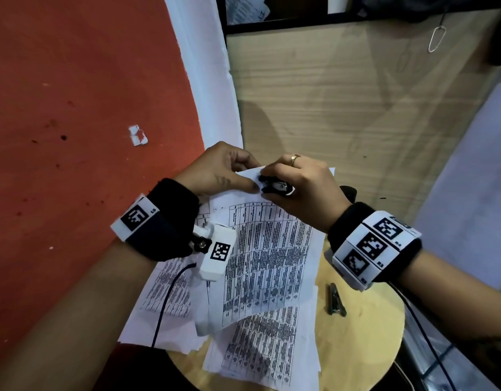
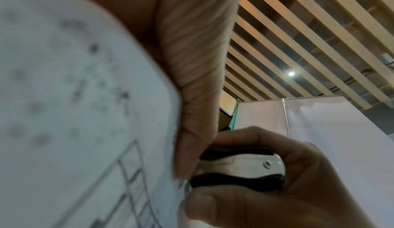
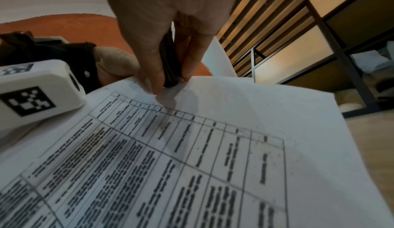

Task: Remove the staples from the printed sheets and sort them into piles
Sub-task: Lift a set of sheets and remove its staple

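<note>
A stapled set of printed sheets (image 1: pixel 269 249) with dense tables is lifted at its top corner above the round wooden table (image 1: pixel 365 328). My left hand (image 1: pixel 229 173) pinches that corner, thumb on top. My right hand (image 1: pixel 297 179) grips a black-and-white staple remover (image 1: pixel 274 187) and presses its jaws onto the same corner, right beside the left thumb. The left wrist view shows the staple remover (image 2: pixel 236 171) squeezed between my right thumb and fingers against the sheet (image 2: pixel 85 113). In the right wrist view the remover (image 3: pixel 170 63) meets the sheet (image 3: pixel 213 147) edge. The staple itself is hidden.
More printed sheets (image 1: pixel 260 342) lie loosely overlapped on the table under the lifted set. A small dark metal clip (image 1: pixel 336 300) lies on the bare wood at the right. A red floor (image 1: pixel 74 136) is at the left, a wooden panel (image 1: pixel 342 108) behind.
</note>
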The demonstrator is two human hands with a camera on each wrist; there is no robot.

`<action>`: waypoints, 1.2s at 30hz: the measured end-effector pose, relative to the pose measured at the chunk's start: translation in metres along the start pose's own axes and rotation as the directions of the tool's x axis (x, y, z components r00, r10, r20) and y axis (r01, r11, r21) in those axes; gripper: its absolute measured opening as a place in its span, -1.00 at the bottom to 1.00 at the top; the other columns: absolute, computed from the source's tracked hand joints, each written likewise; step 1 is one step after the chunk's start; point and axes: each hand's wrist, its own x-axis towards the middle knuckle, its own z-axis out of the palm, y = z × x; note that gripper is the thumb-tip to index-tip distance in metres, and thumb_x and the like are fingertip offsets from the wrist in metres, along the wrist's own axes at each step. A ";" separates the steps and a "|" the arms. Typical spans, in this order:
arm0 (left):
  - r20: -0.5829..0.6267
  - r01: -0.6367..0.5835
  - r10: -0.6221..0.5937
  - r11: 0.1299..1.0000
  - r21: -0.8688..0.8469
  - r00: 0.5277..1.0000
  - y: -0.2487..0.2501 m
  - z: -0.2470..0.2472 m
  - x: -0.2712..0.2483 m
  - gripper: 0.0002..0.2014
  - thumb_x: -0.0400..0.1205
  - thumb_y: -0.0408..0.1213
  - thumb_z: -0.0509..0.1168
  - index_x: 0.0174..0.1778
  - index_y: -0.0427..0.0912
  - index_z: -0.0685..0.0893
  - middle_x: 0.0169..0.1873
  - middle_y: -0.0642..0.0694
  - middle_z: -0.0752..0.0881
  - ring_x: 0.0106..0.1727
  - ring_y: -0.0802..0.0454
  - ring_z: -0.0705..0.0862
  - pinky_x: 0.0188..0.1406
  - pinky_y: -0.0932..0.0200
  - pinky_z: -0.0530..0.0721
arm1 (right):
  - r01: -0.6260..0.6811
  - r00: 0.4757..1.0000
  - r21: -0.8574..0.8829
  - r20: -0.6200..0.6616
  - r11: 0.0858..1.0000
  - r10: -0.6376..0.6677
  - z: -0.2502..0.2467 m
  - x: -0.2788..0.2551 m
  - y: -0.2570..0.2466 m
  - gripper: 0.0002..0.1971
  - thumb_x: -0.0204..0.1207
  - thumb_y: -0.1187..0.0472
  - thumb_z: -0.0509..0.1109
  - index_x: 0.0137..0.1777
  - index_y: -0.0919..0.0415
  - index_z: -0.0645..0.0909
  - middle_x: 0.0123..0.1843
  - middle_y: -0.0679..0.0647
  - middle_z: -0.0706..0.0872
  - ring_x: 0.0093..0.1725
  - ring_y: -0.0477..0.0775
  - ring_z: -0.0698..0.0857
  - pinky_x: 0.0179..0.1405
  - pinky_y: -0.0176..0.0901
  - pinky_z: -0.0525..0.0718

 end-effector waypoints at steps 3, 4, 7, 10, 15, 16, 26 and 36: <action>0.042 0.026 -0.024 0.998 -0.063 0.999 0.001 -0.002 -0.003 -0.92 0.40 -0.47 0.48 -0.25 -0.25 0.75 -0.44 0.02 0.77 -0.41 0.21 0.68 -0.36 0.41 0.61 | -0.111 0.993 0.135 -0.028 0.985 0.116 -0.001 -0.002 0.000 -0.73 0.23 0.24 0.56 -0.06 0.30 0.74 -0.18 0.15 0.77 -0.22 0.13 0.72 -0.22 -0.18 0.61; 0.049 0.032 -0.029 0.997 -0.069 0.998 0.001 -0.002 -0.003 -0.95 0.43 -0.45 0.46 -0.27 -0.24 0.75 -0.46 0.03 0.76 -0.44 0.23 0.66 -0.41 0.42 0.59 | -0.143 0.987 0.184 -0.044 0.973 0.153 -0.001 -0.003 0.000 -0.71 0.21 0.24 0.58 -0.05 0.31 0.74 -0.19 0.15 0.78 -0.21 0.05 0.70 -0.18 -0.31 0.56; 0.030 0.026 -0.024 0.996 -0.080 0.999 0.002 -0.001 -0.006 -0.98 0.49 -0.46 0.42 -0.25 -0.29 0.74 -0.49 0.04 0.74 -0.48 0.25 0.64 -0.46 0.42 0.57 | -0.204 0.964 0.310 -0.101 0.929 0.246 0.000 -0.005 -0.004 -0.66 0.16 0.26 0.62 -0.06 0.35 0.75 -0.19 0.10 0.79 -0.17 -0.13 0.67 -0.14 -0.52 0.53; 0.024 0.023 -0.020 0.991 -0.129 1.000 0.003 -0.001 -0.008 -0.97 0.50 -0.46 0.40 -0.18 -0.34 0.74 -0.47 0.03 0.77 -0.46 0.23 0.68 -0.44 0.40 0.61 | -0.268 0.934 0.407 -0.112 0.873 0.339 -0.001 -0.006 -0.006 -0.66 0.15 0.26 0.64 -0.05 0.31 0.76 -0.18 -0.04 0.75 -0.16 -0.15 0.70 -0.08 -0.46 0.62; 0.009 -0.007 0.008 0.987 -0.162 1.000 0.003 0.001 -0.009 -0.95 0.50 -0.46 0.39 -0.23 -0.25 0.73 -0.48 0.07 0.77 -0.45 0.26 0.69 -0.41 0.43 0.61 | -0.318 0.904 0.508 -0.093 0.800 0.418 -0.003 -0.006 -0.008 -0.62 0.14 0.30 0.68 -0.01 0.28 0.76 -0.15 -0.06 0.77 -0.15 -0.20 0.74 -0.01 -0.31 0.69; 0.002 -0.009 0.010 0.987 -0.160 1.000 0.003 0.002 -0.009 -0.92 0.51 -0.47 0.37 -0.24 -0.24 0.73 -0.50 0.08 0.76 -0.47 0.27 0.68 -0.42 0.44 0.60 | -0.323 0.900 0.517 -0.092 0.793 0.426 -0.003 -0.006 -0.007 -0.62 0.14 0.30 0.68 -0.01 0.28 0.76 -0.14 -0.04 0.78 -0.14 -0.18 0.75 0.00 -0.25 0.70; -0.182 -0.073 0.088 0.993 0.089 0.979 -0.012 0.013 0.001 -0.81 0.33 -0.06 0.47 -0.44 -0.11 0.73 -0.54 0.00 0.61 -0.48 0.19 0.53 -0.42 0.26 0.42 | -0.315 0.911 0.397 -0.127 0.862 0.391 0.000 -0.006 -0.006 -0.71 0.16 0.19 0.63 -0.13 0.29 0.77 -0.20 0.01 0.78 -0.20 -0.11 0.71 -0.13 -0.24 0.66; -0.236 0.004 0.121 0.885 0.466 0.964 -0.031 -0.009 0.005 -0.49 0.20 0.23 0.19 -0.30 -0.13 0.77 -0.39 -0.23 0.75 -0.24 -0.22 0.74 -0.20 -0.08 0.67 | -0.504 0.864 0.068 0.031 0.861 0.503 0.019 -0.037 0.016 -0.76 0.19 0.23 0.64 -0.14 0.28 0.76 -0.19 0.18 0.80 -0.15 0.18 0.75 -0.15 -0.18 0.52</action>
